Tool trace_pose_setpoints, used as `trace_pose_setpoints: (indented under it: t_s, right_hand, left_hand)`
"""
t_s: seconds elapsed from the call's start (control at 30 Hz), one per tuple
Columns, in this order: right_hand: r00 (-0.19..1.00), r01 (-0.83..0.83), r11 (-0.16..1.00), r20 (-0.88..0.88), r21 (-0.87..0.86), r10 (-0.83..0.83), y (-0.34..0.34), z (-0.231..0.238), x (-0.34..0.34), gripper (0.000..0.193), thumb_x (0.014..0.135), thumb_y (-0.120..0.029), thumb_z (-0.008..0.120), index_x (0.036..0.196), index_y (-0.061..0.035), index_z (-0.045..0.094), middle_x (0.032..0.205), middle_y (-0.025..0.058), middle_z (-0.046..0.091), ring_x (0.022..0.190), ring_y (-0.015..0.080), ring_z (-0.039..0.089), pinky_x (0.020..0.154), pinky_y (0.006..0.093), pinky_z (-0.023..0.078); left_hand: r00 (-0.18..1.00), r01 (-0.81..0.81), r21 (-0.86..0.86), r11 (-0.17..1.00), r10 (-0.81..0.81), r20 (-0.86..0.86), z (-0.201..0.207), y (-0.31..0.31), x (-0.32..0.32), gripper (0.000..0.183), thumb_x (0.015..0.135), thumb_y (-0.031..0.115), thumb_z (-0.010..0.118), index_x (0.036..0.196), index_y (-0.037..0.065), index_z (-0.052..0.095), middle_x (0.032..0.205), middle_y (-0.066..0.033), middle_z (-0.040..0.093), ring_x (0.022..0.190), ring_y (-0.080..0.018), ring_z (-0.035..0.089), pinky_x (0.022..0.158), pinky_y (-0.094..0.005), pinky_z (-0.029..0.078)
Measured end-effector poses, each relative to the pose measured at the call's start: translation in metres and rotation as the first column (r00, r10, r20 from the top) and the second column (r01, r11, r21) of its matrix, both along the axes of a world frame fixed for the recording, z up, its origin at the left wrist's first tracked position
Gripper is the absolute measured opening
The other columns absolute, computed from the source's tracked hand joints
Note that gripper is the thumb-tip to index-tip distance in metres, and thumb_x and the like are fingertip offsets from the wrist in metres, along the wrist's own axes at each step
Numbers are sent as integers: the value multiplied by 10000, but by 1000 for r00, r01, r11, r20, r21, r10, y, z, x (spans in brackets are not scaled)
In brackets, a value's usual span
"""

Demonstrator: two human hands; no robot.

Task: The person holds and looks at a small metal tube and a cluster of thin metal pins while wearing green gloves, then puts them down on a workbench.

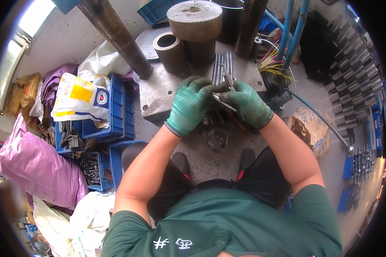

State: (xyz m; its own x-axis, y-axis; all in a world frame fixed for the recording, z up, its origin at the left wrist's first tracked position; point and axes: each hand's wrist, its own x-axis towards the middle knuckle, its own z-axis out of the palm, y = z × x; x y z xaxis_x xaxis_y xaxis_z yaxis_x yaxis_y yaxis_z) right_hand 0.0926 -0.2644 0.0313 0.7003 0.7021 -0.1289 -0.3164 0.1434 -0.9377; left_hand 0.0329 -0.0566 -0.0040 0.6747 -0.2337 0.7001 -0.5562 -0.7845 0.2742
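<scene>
Both my hands wear green gloves with dark fingertips and meet in front of the steel press bed point(154, 96). My right hand point(249, 103) is closed on a slim silvery metal tool point(230, 81) that looks like a caliper, its narrow end pointing up past the thumb. My left hand point(188, 103) has its fingers curled in toward the right hand. A thin bright metal part point(224, 103) runs between the hands; which hand bears it I cannot tell. Just behind them, several shiny metal rods point(230, 63) lie side by side on the bed.
On the bed stand a thick steel tube point(167, 42) and a round steel block point(194, 19), between two columns point(120, 36). Blue crates point(118, 107) and a purple sack point(40, 158) are at left. Wires point(270, 62), a paper bag point(311, 128) and stacked metal cylinders point(351, 73) are at right.
</scene>
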Motion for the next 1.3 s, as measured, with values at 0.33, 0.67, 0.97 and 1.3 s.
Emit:
trace_pose_setpoints:
  t_s: [0.33,0.67,0.97,1.3]
  right_hand:
    - [899,366,930,-242,-43,-365,-17,-11,34,185,975,-150,690,1148,-87,670,833,26,698,641,83,606,585,241,499]
    - [906,356,931,-217,-80,-365,-23,-15,35,382,975,-180,676,1322,-37,602,897,43,691,721,119,632,659,281,540]
    - [913,343,933,-197,-108,-358,-25,-10,32,398,981,-199,680,1339,-48,591,897,32,694,740,113,652,663,246,555]
    - [985,93,987,-130,-128,-110,-22,-17,30,516,910,-148,697,1387,-62,520,987,17,671,770,101,615,617,257,485]
  left_hand:
    - [948,-200,-150,968,153,-278,-19,9,-12,314,835,9,725,1143,66,698,1159,-150,644,961,-355,685,811,-406,578]
    - [931,-151,185,971,203,-304,-31,6,-8,361,769,70,803,1124,105,747,1173,-130,663,972,-343,698,822,-432,588]
    - [899,-289,30,957,282,-334,-38,11,2,237,863,71,718,1099,92,715,1146,-157,673,974,-388,692,822,-478,580]
    - [762,-488,-216,846,292,-578,-25,48,25,265,928,140,711,1184,75,720,1058,-251,720,994,-445,689,868,-477,552]
